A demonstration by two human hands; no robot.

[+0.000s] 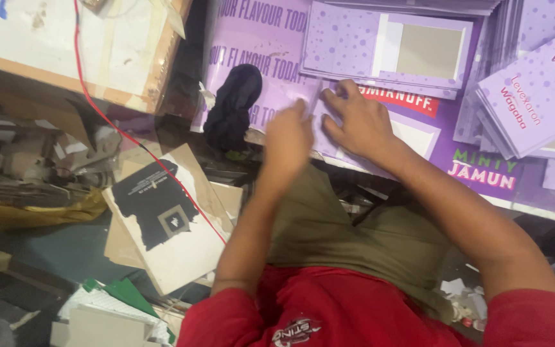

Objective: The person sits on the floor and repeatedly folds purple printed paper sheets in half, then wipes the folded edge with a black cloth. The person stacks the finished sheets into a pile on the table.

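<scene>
**Two Hands on a Purple Card Sheet**

The person sits with both hands out in front. The right hand lies open and flat, fingers spread, pressing on a purple card sheet with a pale window cut in it. It pins the sheet down but does not grip it. The left hand is blurry. It sits at the near edge of the same sheet, and I cannot tell if it is pinching anything.

The sheet lies on top of more purple sheets, just past the person's knees. A tidy stack of purple cards leans to the right. A dark cloth sits to the left, close to the left hand.

To do this well, I think the flat hand should keep the sheet from sliding while the other hand works slowly along the edge.
</scene>
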